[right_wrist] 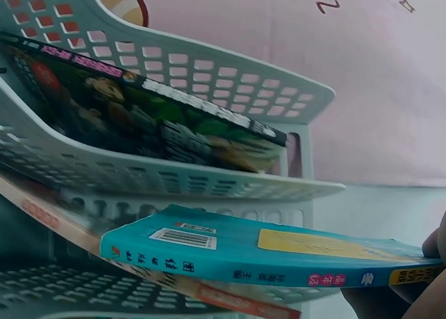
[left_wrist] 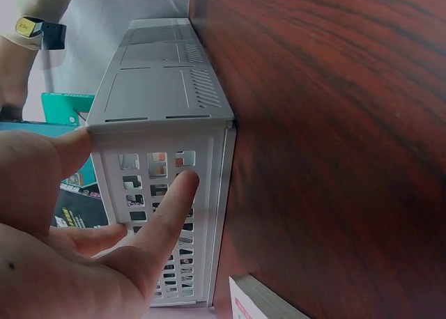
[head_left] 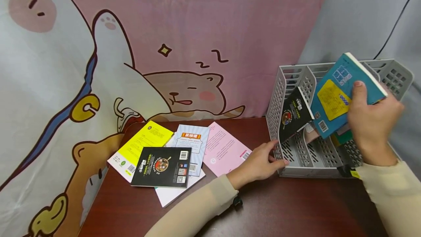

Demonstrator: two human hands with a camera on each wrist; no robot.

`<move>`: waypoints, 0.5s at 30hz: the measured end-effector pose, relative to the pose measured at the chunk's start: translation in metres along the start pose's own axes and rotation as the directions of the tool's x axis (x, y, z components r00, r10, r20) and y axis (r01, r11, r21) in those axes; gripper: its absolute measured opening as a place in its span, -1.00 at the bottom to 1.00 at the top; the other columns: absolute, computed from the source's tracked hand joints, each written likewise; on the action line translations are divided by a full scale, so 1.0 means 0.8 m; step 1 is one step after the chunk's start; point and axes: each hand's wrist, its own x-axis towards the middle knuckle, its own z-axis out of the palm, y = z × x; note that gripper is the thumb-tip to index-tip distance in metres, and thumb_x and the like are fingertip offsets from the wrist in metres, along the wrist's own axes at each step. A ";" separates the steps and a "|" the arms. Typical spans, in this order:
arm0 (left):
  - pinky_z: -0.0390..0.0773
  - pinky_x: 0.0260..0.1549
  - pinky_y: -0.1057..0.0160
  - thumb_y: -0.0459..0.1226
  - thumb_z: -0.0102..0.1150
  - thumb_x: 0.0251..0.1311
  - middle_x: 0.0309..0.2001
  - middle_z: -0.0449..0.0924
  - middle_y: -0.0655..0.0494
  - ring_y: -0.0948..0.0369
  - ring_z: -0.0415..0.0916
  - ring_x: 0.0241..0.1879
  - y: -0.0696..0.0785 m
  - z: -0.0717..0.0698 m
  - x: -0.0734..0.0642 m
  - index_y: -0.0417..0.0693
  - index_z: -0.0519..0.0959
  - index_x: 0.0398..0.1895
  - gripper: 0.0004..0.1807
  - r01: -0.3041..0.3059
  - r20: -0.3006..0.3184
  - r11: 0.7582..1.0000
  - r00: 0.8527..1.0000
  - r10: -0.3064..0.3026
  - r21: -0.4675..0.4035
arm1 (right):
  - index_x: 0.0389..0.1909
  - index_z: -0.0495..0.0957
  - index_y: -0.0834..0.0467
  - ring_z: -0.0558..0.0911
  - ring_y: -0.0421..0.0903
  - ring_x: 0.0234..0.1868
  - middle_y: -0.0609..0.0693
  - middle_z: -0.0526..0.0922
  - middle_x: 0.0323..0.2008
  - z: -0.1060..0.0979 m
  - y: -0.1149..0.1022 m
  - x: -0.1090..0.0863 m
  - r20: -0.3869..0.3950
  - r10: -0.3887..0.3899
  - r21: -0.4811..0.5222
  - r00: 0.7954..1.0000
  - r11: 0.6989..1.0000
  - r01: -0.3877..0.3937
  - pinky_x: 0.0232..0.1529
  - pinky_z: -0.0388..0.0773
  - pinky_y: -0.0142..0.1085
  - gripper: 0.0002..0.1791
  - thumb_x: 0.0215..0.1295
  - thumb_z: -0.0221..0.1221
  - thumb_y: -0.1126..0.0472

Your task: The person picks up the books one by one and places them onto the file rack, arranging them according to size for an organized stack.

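My right hand (head_left: 375, 120) holds a blue-green book (head_left: 342, 94) with a yellow label, its thumb across the cover. The book is tilted over the grey file rack (head_left: 296, 171), its lower end near a pinkish book (right_wrist: 63, 218) in the compartment beside the leftmost one. How deep it reaches, I cannot tell. A black book (head_left: 294, 114) leans in the leftmost compartment. My left hand (head_left: 258, 162) touches the rack's near left corner, with one finger straight along the perforated side (left_wrist: 209, 228) and another fingertip at the rim.
Left of the rack on the dark red table (head_left: 256, 200) lie overlapping books: yellow (head_left: 144, 142), black (head_left: 161, 167), light blue (head_left: 192, 138), pink (head_left: 223, 149) and white (head_left: 171, 195). A cartoon cloth (head_left: 230, 28) hangs behind. A black cable (head_left: 396, 19) runs above the rack.
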 end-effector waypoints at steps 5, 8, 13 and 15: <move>0.56 0.10 0.51 0.15 0.39 0.45 0.28 0.65 0.04 0.57 0.62 -0.14 -0.001 0.000 0.000 0.12 0.32 0.72 -0.11 0.005 0.000 1.000 1.000 -0.005 -0.006 | 0.30 0.76 -0.02 0.54 -0.83 -0.31 0.26 0.85 0.09 0.017 0.014 -0.003 0.018 -0.031 0.013 0.999 0.999 0.030 -0.33 0.43 -0.83 -0.57 0.62 0.20 -0.10; 0.55 0.18 0.48 0.16 0.38 0.45 0.31 0.65 0.04 0.61 0.61 -0.17 0.000 0.000 -0.001 0.12 0.31 0.73 -0.11 0.007 0.004 1.000 1.000 -0.007 -0.008 | 0.27 0.79 0.00 0.55 -0.77 -0.41 0.08 0.89 -0.11 0.028 0.023 -0.008 0.028 -0.036 0.011 0.999 0.999 0.036 -0.48 0.34 -0.80 -0.58 0.60 0.22 -0.10; 0.55 0.27 0.44 0.17 0.38 0.45 0.37 0.63 0.03 0.62 0.63 -0.15 0.001 0.000 -0.002 0.13 0.30 0.73 -0.10 0.017 0.004 1.000 1.000 -0.017 -0.005 | 0.23 0.80 0.03 0.51 -0.66 -0.54 -0.27 0.75 -0.33 0.039 0.029 -0.014 0.051 -0.018 0.015 0.999 1.000 0.017 -0.63 0.26 -0.67 -0.57 0.60 0.24 -0.12; 0.55 0.26 0.44 0.17 0.39 0.45 0.37 0.63 0.04 0.61 0.63 -0.14 0.000 -0.001 -0.003 0.15 0.30 0.73 -0.11 0.020 0.001 1.000 1.000 -0.020 -0.003 | 0.24 0.80 0.03 0.53 -0.68 -0.52 -0.12 0.82 -0.28 0.040 0.027 -0.016 0.059 -0.024 0.023 0.998 0.999 0.023 -0.60 0.31 -0.70 -0.57 0.61 0.23 -0.12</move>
